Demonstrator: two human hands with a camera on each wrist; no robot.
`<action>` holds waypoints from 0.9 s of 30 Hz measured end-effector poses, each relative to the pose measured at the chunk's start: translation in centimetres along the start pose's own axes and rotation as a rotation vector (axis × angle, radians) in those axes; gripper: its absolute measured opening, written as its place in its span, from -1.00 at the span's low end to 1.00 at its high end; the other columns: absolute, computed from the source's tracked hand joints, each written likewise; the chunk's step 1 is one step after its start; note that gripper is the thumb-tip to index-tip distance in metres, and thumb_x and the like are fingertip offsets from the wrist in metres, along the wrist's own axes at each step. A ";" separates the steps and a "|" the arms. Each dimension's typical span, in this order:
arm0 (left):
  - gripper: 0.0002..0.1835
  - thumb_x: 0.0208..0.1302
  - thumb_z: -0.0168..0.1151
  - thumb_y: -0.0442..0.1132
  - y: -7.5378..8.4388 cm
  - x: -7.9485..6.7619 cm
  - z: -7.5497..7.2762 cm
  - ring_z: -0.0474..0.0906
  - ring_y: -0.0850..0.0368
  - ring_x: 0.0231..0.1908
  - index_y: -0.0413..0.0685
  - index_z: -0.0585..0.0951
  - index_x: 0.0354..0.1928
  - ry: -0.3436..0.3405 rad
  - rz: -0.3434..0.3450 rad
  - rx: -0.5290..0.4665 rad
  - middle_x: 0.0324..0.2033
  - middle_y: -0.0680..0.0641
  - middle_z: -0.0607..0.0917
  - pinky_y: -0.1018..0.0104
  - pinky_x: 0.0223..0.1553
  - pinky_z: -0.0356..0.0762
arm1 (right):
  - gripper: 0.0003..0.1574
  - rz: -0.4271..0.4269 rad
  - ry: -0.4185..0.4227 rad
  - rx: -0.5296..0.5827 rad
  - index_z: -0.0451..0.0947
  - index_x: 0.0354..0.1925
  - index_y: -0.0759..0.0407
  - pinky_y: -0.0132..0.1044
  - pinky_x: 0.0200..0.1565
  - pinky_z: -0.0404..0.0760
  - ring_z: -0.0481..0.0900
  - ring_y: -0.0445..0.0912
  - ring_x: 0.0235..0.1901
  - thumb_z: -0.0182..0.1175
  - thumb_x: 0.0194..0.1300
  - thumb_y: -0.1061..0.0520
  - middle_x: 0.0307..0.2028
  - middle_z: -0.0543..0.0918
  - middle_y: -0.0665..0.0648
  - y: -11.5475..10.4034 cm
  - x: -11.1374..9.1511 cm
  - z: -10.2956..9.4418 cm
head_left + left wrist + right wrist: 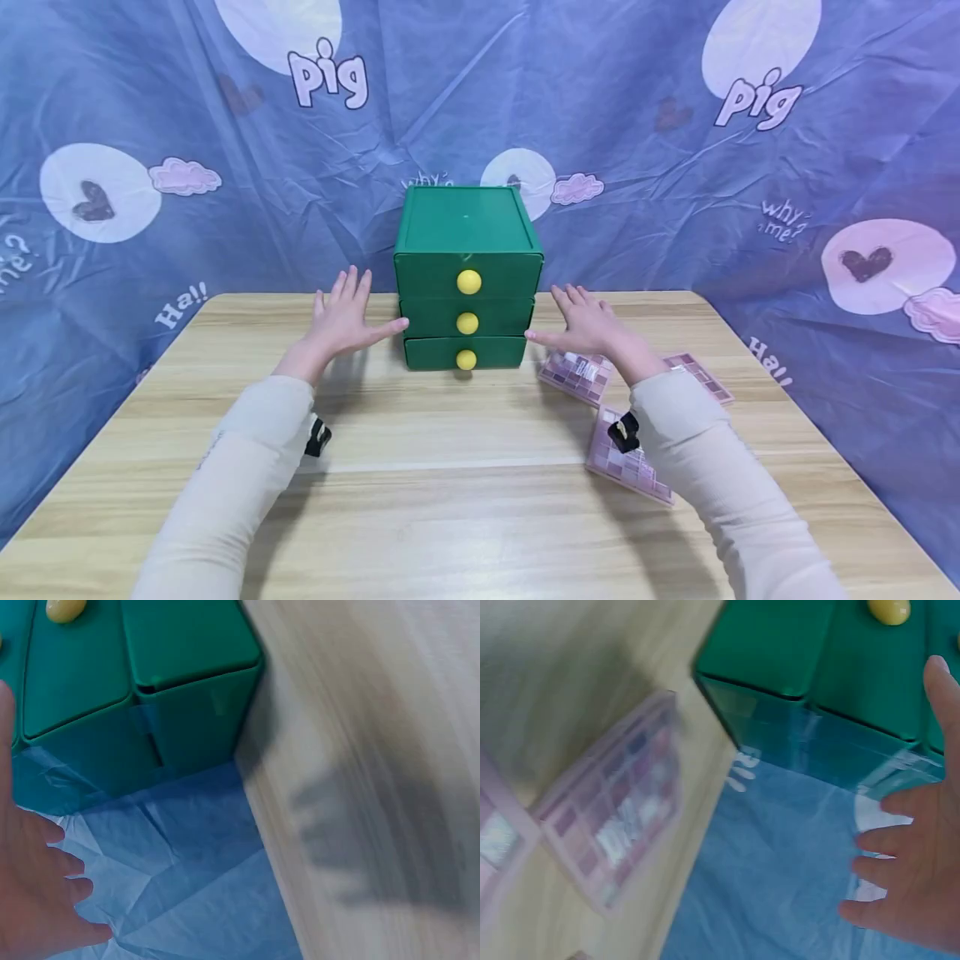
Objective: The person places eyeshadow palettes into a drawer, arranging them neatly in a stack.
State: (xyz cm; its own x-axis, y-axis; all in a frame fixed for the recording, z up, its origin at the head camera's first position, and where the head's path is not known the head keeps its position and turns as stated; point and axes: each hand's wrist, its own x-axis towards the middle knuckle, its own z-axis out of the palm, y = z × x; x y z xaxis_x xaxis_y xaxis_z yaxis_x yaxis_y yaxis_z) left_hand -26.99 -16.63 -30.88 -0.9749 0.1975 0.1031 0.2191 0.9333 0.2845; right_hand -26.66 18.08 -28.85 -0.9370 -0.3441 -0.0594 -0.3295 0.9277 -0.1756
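Note:
A green three-drawer box (468, 221) with a round yellow knob (468, 282) on each drawer stands at the back of the table, its drawers pushed in. To its left my left hand (343, 321) is held up with fingers spread and nothing in it. The left wrist view shows that hand (37, 892) beside the box's side wall (195, 720). My right hand (583, 323) mirrors it on the other side, fingers extended and holding nothing. In the right wrist view, its thumb (941, 690) overlaps the drawer fronts.
Three pink makeup palettes lie on the right of the wooden table (450, 517): one by the box (573, 377), one nearer (626, 467), one partly behind the right forearm (701, 375). A blue printed cloth (300, 208) hangs behind the table and along its sides.

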 end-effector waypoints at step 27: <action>-0.23 0.08 -0.03 0.21 2.3 3.4 -4.3 0.06 0.00 0.18 0.06 0.06 0.29 0.191 0.026 -0.744 0.22 -0.14 0.13 0.11 0.08 0.07 | 0.00 -0.123 -0.008 0.133 0.31 0.09 0.32 -0.13 -0.10 0.36 0.44 0.01 -0.10 0.02 -0.05 -0.43 -0.10 0.51 0.23 -6.0 -0.7 -3.2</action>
State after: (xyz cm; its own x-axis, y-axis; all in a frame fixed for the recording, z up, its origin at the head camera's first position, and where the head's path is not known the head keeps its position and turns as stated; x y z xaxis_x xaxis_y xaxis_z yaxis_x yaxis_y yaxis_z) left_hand -29.62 -15.10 -25.74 -0.9600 0.0985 0.2620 0.2771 0.4676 0.8394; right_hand -24.37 13.20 -24.60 -0.8897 -0.4550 -0.0372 -0.4225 0.8515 -0.3107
